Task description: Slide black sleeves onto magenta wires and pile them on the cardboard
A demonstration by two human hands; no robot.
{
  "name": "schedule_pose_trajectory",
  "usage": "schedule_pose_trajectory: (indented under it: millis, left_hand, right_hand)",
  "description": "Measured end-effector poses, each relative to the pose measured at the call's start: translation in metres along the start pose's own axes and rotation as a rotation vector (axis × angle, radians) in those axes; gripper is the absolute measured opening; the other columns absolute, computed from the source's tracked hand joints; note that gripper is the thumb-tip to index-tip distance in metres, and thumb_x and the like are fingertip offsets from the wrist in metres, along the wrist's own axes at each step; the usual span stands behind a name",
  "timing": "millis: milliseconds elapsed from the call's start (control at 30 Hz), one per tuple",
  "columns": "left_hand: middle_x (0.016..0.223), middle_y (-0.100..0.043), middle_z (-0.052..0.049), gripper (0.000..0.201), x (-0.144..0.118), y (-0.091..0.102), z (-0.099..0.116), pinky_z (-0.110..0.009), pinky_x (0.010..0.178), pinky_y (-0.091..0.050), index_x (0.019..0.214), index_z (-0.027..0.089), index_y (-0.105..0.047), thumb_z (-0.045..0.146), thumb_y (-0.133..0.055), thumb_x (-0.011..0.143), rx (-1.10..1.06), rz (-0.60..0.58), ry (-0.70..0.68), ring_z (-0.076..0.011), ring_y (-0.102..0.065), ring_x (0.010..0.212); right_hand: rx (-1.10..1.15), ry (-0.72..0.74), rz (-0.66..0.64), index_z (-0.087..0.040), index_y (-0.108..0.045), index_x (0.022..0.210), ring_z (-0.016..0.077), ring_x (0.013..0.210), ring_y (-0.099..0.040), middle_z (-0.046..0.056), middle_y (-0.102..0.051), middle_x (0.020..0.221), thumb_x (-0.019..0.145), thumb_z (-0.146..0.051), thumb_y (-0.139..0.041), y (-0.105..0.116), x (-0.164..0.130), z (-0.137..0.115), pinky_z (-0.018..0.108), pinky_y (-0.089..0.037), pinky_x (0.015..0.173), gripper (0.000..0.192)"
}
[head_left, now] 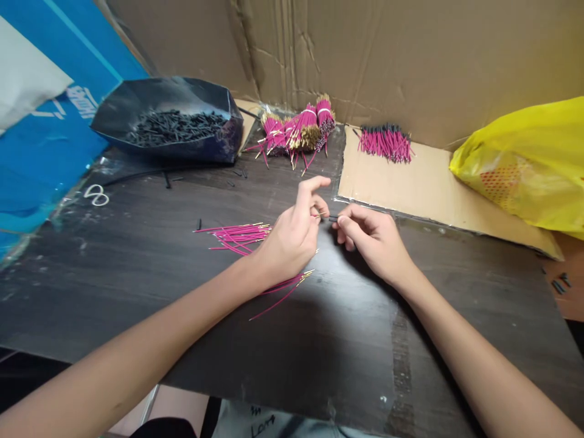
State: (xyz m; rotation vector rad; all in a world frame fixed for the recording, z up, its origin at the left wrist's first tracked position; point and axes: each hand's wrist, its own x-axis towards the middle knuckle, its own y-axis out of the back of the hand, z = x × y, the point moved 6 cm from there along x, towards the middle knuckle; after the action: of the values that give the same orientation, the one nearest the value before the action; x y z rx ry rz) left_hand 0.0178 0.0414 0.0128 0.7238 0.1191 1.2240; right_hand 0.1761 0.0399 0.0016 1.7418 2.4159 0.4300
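Pink wire (319, 215), gold-tipped, is pinched in the left hand (292, 240) at frame centre, thumb and middle fingers closed on it, index finger lifted. The same hand seems to clamp more pink wires, whose ends stick out below the palm (292, 285). Right hand (371, 240) just beside it pinches a short black sleeve (333, 218), fingers closed on it, its end meeting the wire tip. Judged step: sleeve being threaded onto the wire end; next move needs tip and bore lined up, then a push along.

Loose pink wires (237, 234) lie left of the hands on the dark table (137, 280). Black sleeves fill a dark bag (168, 125) upper left. Banded wire bundles (298, 131) upper centre; sleeved wires (385, 143) on cardboard (410, 182). Yellow plastic bag (529, 161) right edge.

Writing: white characters on blue packaging (82, 103) upper left, not legible; scrawl at bottom centre, unreadable.
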Motion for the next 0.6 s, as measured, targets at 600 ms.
schedule_pose_trajectory:
  millis: [600]
  left_hand:
    - [0.101,-0.064,-0.003,0.059,-0.0018,0.0027,0.0035,-0.026,0.078,-0.048,0.153,0.016,-0.032,0.009,-0.042,0.096,-0.038,0.026,-0.001,-0.0103,-0.062,0.087]
  right_hand:
    - [-0.093,0.012,-0.016,-0.019,-0.063,0.08,0.0109,0.06,-0.055,-0.003,-0.063,0.067,0.102,-0.034,-0.055,-0.0026,0.0009,-0.0012,0.027,-0.039,0.062,0.027]
